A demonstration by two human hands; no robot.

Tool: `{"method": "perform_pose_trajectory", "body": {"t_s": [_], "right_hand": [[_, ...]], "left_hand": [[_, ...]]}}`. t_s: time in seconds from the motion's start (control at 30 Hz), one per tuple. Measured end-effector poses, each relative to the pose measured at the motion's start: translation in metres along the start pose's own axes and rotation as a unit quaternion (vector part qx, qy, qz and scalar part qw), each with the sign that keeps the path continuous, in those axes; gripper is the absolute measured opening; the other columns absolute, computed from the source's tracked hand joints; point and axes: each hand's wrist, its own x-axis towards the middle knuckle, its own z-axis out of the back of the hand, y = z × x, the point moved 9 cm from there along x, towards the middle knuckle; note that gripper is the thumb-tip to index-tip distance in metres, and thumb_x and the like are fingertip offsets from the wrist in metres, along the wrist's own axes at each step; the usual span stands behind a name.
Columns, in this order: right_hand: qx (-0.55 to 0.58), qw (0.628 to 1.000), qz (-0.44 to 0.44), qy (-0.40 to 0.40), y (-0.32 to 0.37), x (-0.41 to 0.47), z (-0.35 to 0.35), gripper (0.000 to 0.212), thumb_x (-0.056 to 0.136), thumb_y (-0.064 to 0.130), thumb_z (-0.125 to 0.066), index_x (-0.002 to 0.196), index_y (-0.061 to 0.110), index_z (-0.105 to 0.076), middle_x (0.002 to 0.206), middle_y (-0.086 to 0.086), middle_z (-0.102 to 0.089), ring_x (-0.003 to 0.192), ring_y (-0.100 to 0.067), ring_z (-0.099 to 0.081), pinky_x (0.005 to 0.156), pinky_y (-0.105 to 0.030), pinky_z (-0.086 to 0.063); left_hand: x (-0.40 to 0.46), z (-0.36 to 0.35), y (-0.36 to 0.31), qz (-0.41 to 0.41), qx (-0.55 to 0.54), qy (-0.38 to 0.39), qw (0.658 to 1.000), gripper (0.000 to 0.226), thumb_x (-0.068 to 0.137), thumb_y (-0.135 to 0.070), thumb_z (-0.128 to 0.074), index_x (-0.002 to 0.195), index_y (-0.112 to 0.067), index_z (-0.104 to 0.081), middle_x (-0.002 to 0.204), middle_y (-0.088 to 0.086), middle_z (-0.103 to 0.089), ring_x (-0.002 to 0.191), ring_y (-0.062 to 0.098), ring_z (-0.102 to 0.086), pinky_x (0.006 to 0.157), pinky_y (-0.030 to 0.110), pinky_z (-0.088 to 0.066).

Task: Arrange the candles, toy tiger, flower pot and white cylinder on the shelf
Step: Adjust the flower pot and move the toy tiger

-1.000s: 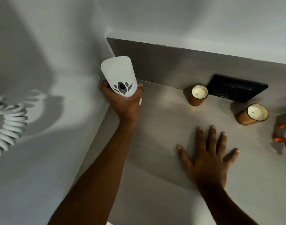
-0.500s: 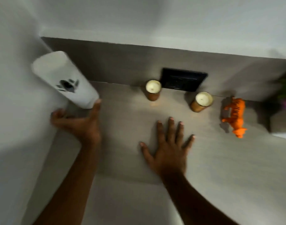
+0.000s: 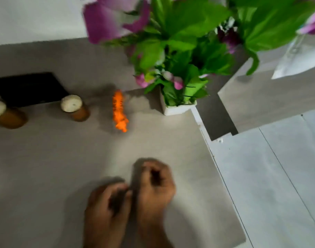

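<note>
On shelf (image 3: 45, 167), two candles (image 3: 73, 107), one toy tiger (image 3: 119, 111), one flower pot (image 3: 178, 109), two hands (image 3: 131, 199)

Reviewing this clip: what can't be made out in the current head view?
- White cylinder: outside the head view, so its placement can't be checked.
- Left candle: cut by the left edge.
- Left hand and right hand: motion-blurred, fingers curled; whether they hold anything is unclear.
- Flower pot: leaves hide most of it.
</note>
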Motion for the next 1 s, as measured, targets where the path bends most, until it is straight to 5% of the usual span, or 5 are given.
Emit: {"method": "perform_pose_trajectory", "body": {"t_s": [0.13, 0.3, 0.53, 0.83, 1.0], "right_hand": [[0.031, 0.999, -0.016, -0.041, 0.016, 0.103, 0.035, 0.019, 0.092, -0.008, -0.069, 0.106, 0.003, -0.072, 0.101, -0.014, -0.076, 0.094, -0.02, -0.073, 0.084, -0.028, -0.059], [0.002, 0.998, 0.016, 0.066, 0.048, 0.163, 0.004, 0.05, 0.094, -0.007, -0.069, 0.141, -0.006, -0.054, 0.136, -0.02, -0.065, 0.128, -0.028, -0.063, 0.108, -0.028, -0.05], [-0.045, 0.986, 0.069, 0.147, 0.047, 0.189, -0.008, 0.039, 0.091, -0.01, -0.068, 0.128, 0.002, -0.068, 0.109, -0.013, -0.078, 0.099, -0.02, -0.071, 0.101, -0.049, -0.057], [-0.058, 0.985, 0.083, 0.137, 0.051, 0.198, -0.009, 0.035, 0.092, -0.01, -0.064, 0.12, 0.01, -0.072, 0.095, 0.004, -0.077, 0.098, -0.026, -0.075, 0.094, -0.038, -0.061], [-0.076, 0.984, 0.086, 0.138, 0.055, 0.2, -0.009, 0.035, 0.092, -0.01, -0.065, 0.121, 0.008, -0.071, 0.094, 0.006, -0.075, 0.089, -0.01, -0.071, 0.089, -0.023, -0.059]], "left_hand": [[0.049, -0.108, -0.066, -0.104, -0.055, 0.06, 0.991, 0.043, 0.089, -0.01, -0.079, 0.128, -0.02, -0.065, 0.13, 0.005, -0.07, 0.117, -0.008, -0.063, 0.097, 0.002, -0.044], [0.13, -0.15, -0.113, -0.109, -0.141, 0.099, 0.979, 0.079, 0.071, -0.014, -0.086, 0.139, 0.001, -0.049, 0.137, 0.018, -0.062, 0.127, 0.029, -0.062, 0.114, 0.051, -0.05], [0.15, -0.164, -0.118, -0.142, -0.155, 0.104, 0.972, 0.064, 0.076, 0.009, -0.086, 0.128, -0.01, -0.055, 0.11, -0.003, -0.071, 0.097, -0.006, -0.071, 0.087, 0.016, -0.058], [0.148, -0.176, -0.124, -0.131, -0.178, 0.085, 0.972, 0.062, 0.077, 0.017, -0.081, 0.128, 0.003, -0.05, 0.109, -0.002, -0.068, 0.094, -0.007, -0.071, 0.087, 0.016, -0.057], [0.152, -0.178, -0.122, -0.126, -0.169, 0.078, 0.974, 0.063, 0.077, 0.015, -0.082, 0.13, 0.005, -0.05, 0.114, 0.009, -0.068, 0.095, -0.004, -0.071, 0.089, 0.018, -0.057]]}}
